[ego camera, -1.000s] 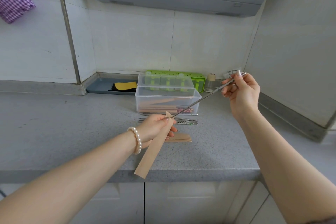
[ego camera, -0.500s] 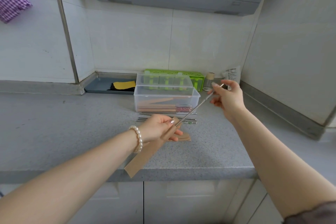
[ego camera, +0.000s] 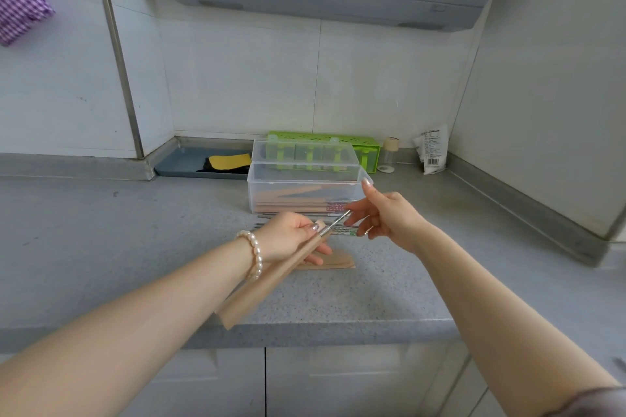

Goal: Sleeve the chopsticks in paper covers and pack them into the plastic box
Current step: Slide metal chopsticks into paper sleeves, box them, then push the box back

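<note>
Chopstick (ego camera: pixel 333 224) has gone most of the way into the paper cover (ego camera: pixel 271 281) over the last second; only a short metal end sticks out of the mouth now, where earlier nearly the full length was showing. Left hand (ego camera: pixel 288 239) pinches the cover's open end, thumb on top, over the front-middle of the tabletop (ego camera: pixel 101 247). Right hand (ego camera: pixel 382 217) has slid in with the chopstick and sits at its exposed end, fingers loosely spread; whether it pinches the tip or has let go, cannot tell. Judgement: sleeving nearly done, a last push then into the plastic box (ego camera: pixel 305 193), which stands open toward the back edge with sleeved pairs inside. Bare chopsticks (ego camera: pixel 342 230) lie just in front of the box, spare covers (ego camera: pixel 338 262) beneath the hands. Green holder (ego camera: pixel 359 142) behind the box. Nothing blocks the route to the box
</note>
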Motion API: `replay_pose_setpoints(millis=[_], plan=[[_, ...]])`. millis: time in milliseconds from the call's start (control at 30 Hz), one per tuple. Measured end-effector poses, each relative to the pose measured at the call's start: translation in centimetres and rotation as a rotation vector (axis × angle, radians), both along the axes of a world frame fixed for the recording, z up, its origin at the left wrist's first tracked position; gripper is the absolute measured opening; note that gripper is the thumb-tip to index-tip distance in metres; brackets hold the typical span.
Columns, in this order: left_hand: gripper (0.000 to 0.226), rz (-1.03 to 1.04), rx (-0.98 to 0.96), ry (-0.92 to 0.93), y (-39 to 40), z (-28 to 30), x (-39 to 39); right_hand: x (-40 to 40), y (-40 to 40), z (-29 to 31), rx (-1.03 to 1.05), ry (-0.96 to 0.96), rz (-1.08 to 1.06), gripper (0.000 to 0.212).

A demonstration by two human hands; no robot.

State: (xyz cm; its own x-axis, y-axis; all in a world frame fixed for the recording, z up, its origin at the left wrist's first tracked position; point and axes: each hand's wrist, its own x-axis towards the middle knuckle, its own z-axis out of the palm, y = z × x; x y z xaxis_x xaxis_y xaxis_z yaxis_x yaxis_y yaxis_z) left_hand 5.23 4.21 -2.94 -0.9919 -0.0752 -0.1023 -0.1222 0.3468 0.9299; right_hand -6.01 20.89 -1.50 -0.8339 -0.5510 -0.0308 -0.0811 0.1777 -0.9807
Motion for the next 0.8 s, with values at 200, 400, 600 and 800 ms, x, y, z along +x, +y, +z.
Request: replay_pose_setpoints(millis=[200, 400, 600, 800], plan=[[0.029, 0.054, 0.016, -0.053, -0.7, -0.1, 0.2, -5.3, 0.0, -3.4, 0.344, 0.364, -0.325, 0.022], [0.023, 0.058, 0.047, -0.1, -1.8, -0.9, -0.2, -8.8, -1.6, -6.4, 0.704, 0.621, -0.243, 0.024], [0.019, -0.032, 0.138, -0.155, -3.0, -1.1, -0.3, -10.2, -1.9, -7.3, 0.821, 0.683, -0.232, 0.026], [0.015, -0.022, 0.196, -0.208, -4.0, -1.5, -0.5, -11.0, -2.3, -7.2, 0.744, 0.627, -0.255, 0.017]])
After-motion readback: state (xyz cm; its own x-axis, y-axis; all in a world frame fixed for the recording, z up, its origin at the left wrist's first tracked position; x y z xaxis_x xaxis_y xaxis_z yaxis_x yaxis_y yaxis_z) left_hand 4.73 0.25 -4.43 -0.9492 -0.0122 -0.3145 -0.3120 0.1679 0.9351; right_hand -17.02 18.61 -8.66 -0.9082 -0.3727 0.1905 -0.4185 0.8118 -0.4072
